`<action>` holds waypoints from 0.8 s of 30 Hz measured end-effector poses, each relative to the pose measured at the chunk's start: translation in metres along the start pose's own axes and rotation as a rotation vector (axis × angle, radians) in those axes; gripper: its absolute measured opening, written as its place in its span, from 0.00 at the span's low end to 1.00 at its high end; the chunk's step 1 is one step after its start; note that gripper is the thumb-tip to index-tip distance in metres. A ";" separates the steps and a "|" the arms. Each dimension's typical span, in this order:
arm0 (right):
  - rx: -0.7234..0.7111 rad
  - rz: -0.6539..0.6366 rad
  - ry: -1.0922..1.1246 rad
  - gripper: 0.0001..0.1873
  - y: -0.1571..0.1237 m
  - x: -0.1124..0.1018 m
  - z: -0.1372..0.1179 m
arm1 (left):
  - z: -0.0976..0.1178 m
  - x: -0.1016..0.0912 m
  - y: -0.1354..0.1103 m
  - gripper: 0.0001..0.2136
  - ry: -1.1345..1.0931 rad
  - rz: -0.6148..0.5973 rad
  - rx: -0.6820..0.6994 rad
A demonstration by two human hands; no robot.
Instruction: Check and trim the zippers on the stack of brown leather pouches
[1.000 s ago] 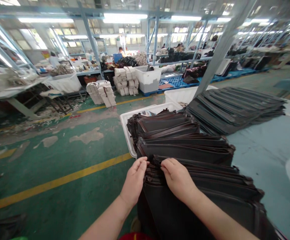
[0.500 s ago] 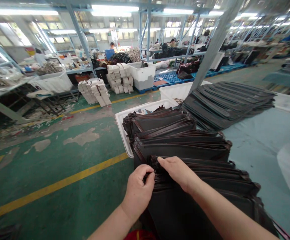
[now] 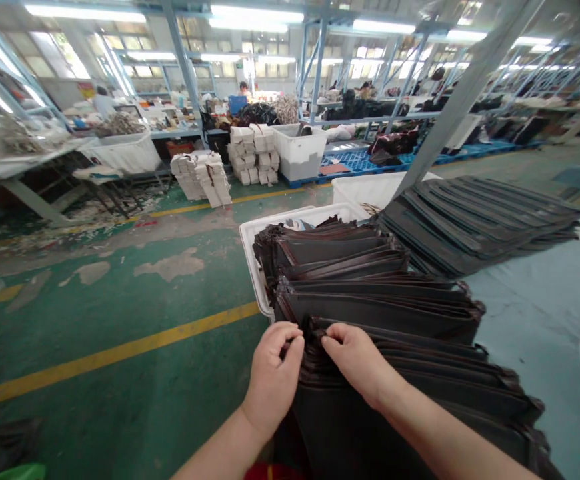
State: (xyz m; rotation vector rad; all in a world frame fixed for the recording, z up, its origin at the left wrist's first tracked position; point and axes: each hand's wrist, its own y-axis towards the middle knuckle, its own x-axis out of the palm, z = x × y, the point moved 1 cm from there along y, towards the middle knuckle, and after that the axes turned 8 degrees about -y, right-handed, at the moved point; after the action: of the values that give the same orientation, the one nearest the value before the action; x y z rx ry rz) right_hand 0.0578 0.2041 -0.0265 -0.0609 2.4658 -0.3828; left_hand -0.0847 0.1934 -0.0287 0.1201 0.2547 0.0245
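Green floor (image 3: 95, 373) with a yellow line (image 3: 120, 353) is filling the left side; workbenches and lit tubes are running along the back. Dark panels (image 3: 415, 393) are lying in overlapping bundles at front centre and right, partly on a pale blue surface (image 3: 515, 313). Long edges are running left to right, slanting toward the wearer at the right; short left ends are pointing at the floor side. Left hand (image 3: 273, 377) is reaching the left end of the near bundle, thumb and forefinger curling nearly together; cannot tell what they are pinching. Right hand (image 3: 357, 360) is sitting just beside it, over the same corner, thumb and forefinger closing near the dark edge; grip is too small to tell. White tray (image 3: 254, 267) is showing past the farther bundles. Grey panels (image 3: 475, 220) are fanning out behind, right, near a slanting post (image 3: 470, 100).
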 end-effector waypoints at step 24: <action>-0.425 0.021 -0.764 0.09 0.028 -0.035 0.003 | 0.006 0.010 0.019 0.14 0.125 -0.360 -0.106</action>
State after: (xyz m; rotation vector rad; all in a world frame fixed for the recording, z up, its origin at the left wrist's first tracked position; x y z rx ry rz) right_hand 0.0884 0.2348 -0.0161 -0.2994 1.7434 0.1668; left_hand -0.0740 0.2122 -0.0226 -0.0339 0.3966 -0.3124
